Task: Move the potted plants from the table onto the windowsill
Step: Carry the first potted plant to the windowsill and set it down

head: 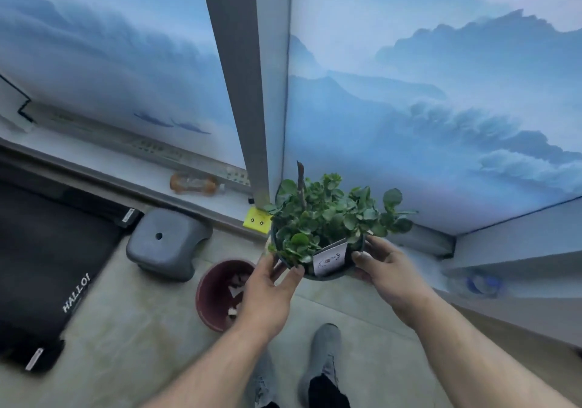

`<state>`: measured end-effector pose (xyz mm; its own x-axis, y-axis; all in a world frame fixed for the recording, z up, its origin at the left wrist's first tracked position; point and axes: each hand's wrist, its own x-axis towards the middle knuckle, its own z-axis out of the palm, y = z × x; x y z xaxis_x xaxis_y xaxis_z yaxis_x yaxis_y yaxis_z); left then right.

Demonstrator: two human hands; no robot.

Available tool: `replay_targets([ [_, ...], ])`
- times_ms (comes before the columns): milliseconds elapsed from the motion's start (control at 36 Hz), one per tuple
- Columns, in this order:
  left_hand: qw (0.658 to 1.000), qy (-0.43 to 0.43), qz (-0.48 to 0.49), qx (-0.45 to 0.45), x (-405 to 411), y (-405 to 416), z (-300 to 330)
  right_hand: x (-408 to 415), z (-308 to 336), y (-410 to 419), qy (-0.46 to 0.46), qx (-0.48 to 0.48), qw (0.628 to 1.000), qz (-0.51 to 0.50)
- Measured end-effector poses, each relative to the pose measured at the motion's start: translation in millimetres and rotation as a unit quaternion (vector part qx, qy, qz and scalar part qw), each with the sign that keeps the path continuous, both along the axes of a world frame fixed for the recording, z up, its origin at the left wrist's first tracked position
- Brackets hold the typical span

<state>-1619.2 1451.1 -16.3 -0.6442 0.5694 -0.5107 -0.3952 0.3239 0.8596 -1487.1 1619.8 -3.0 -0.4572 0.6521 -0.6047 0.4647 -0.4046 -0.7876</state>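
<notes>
Blue misty blinds (pixel 441 108) covered the windows above a pale sill (pixel 132 168). Both hands gripped a dark pot (pixel 324 274) of green plant (pixel 327 218), held in the air before the corner post (pixel 252 93): left hand (pixel 267 291) on its left rim, right hand (pixel 387 272) on its right. Below, a maroon pot (pixel 217 294) and grey stool (pixel 167 244) stood on the floor (pixel 126 329).

Floor (pixel 151 329) bears stool (pixel 167 244), maroon pot (pixel 217 294) (scraps inside).
</notes>
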Motion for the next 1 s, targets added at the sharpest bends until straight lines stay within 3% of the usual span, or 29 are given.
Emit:
replay_targets([
  [444, 0.994, -0.018, 0.089, -0.06, -48.9, 115.1, -279.5, -85.8, -277.4, 128.0, -0.038, 0.049, 0.989, 0.135],
  [722, 0.988, -0.042, 0.115, -0.091, -54.4, 135.8, -352.1, -116.7, -361.9, 157.2, -0.057, 0.019, 0.986, 0.156],
  [861, 0.992, -0.014, 0.111, -0.057, -51.8, 146.5, -367.4, -121.2, -373.5, 175.0, -0.059, -0.006, 0.985, 0.163],
  [1000, 0.991, 0.005, 0.102, -0.086, -53.9, 141.5, -376.2, -119.4, -371.4, 177.9, -0.054, -0.025, 0.985, 0.16],
])
